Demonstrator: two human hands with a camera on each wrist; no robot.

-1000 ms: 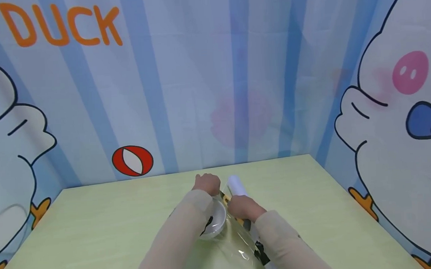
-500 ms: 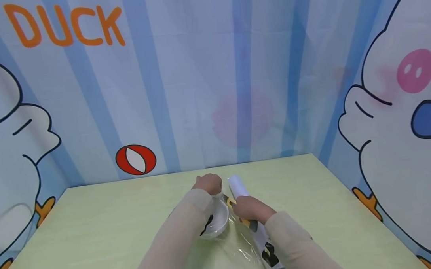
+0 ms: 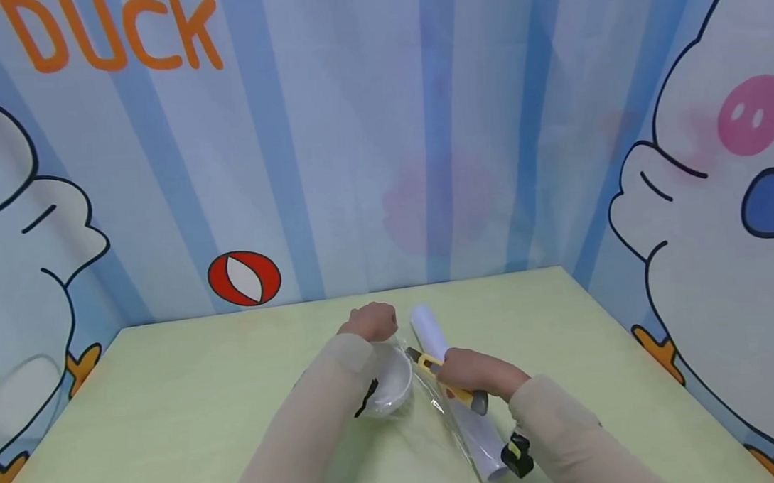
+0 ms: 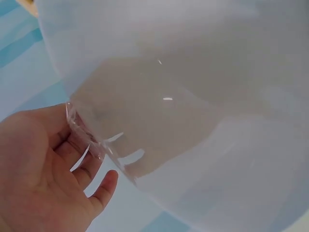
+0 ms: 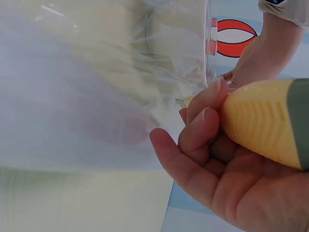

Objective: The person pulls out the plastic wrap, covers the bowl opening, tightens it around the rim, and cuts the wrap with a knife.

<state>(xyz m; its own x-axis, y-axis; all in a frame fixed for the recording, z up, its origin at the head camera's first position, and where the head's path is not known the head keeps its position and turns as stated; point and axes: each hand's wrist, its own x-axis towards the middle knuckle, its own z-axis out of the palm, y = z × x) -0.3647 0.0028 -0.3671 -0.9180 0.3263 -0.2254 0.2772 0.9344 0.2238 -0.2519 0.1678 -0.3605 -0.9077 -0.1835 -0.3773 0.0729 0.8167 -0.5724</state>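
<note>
My left hand (image 3: pixel 370 322) is at the far edge of a white bowl (image 3: pixel 395 383) covered with clear cling film. In the left wrist view its fingers pinch crumpled film (image 4: pixel 84 130) at the bowl's rim. My right hand (image 3: pixel 473 370) grips a yellow utility knife (image 3: pixel 459 394) with a dark butt, its blade end pointing towards the bowl. Beneath the knife lies a white roll of cling film (image 3: pixel 428 329). A loose edge of film (image 3: pixel 445 408) runs alongside the roll, and wrinkled film (image 5: pixel 140 67) also shows in the right wrist view. The blade's contact with the film cannot be made out.
A pale yellow-green table (image 3: pixel 226 389) carries everything. Blue striped cloth with duck drawings (image 3: pixel 351 143) stands behind and at both sides. Dark wrist straps (image 3: pixel 517 454) are at the sleeves.
My right hand has moved right and towards me with the knife, away from the left hand. The film beside the roll has narrowed to a strip. My left hand has stayed at the bowl's far edge.
</note>
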